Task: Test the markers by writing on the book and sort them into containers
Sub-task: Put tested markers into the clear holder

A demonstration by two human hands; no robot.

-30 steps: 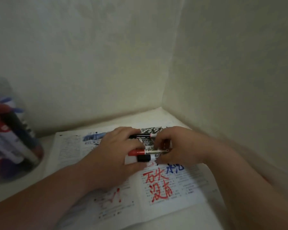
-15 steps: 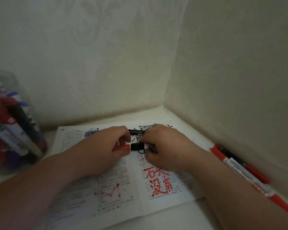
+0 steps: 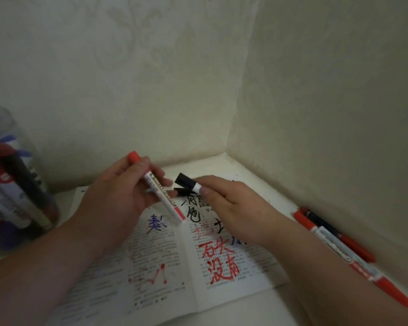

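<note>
Our left hand (image 3: 118,196) grips the red marker (image 3: 160,191), tilted above the book (image 3: 233,278) near its far edge; our right hand (image 3: 229,203) pinches the black marker (image 3: 186,182) beside it. Juggling 2, we could forget which 1 wrote fine and mis-sort into the jar (image 3: 14,184).

Your left hand (image 3: 118,196) shows you a red-capped marker (image 3: 162,196) with a white barrel and red ends. The black marker (image 3: 185,181) in your right hand (image 3: 231,208) has a white band. Your book (image 3: 222,300) has white pages with fine black print, overwritten in red, blue and black. Your clear jar (image 3: 21,189) shows red, blue and black. The loose pens (image 3: 360,249) are red, white and dark. The wallpaper (image 3: 151,67) is cream with a faint floral pattern.
</note>
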